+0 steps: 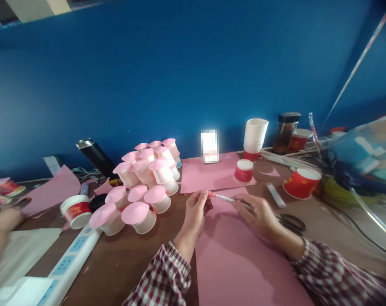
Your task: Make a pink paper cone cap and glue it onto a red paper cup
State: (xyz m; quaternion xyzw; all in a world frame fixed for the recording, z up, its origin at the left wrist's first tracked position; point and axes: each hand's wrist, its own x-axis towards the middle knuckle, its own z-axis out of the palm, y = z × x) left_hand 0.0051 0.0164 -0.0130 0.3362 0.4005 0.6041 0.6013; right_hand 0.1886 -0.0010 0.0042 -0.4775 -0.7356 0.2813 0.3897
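Observation:
My left hand (195,210) pinches the pink tip of a thin white pen (226,198). My right hand (258,211) grips the other end of that pen. Both hands hover over a large pink paper sheet (240,263) lying on the brown table (142,263). Both of my sleeves are red-and-white checked. An upturned red paper cup (243,171) stands just beyond the hands on a second pink sheet (208,172).
A heap of white cups with pink paper caps (145,187) lies left of my hands. Black scissors (291,222) rest by my right wrist. A red cup (301,182), a white cup stack (254,135), a power strip (71,257) and another person's hand (1,221) are around.

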